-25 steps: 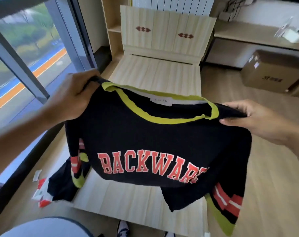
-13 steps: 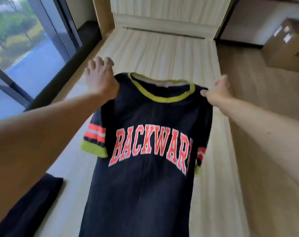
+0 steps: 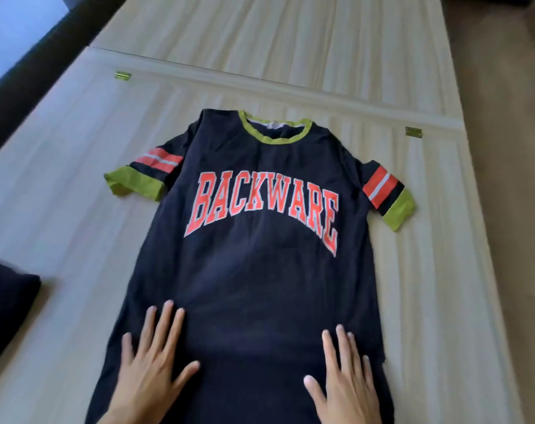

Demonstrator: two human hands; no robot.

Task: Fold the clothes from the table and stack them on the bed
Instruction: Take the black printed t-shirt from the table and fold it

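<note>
A black T-shirt point(image 3: 254, 264) with a lime collar, lime sleeve cuffs, red sleeve stripes and red "BACKWARE" lettering lies spread face up on the pale wooden bed platform point(image 3: 76, 228). Its collar points away from me and both sleeves stick out to the sides. My left hand point(image 3: 151, 365) rests flat on the lower left of the shirt with fingers spread. My right hand point(image 3: 342, 377) lies flat on the lower right, fingers straight. The shirt's hem is out of view below the frame.
A dark folded garment point(image 3: 6, 307) sits on the platform at the left edge. Two small brass hinges point(image 3: 122, 75) point(image 3: 413, 132) mark a seam across the platform. A dark window sill point(image 3: 30, 71) runs along the left; brown floor point(image 3: 511, 148) lies to the right.
The shirt, held up by its shoulders before, now lies flat on the platform. Both hands have let go of the shoulders and moved down onto its lower part.
</note>
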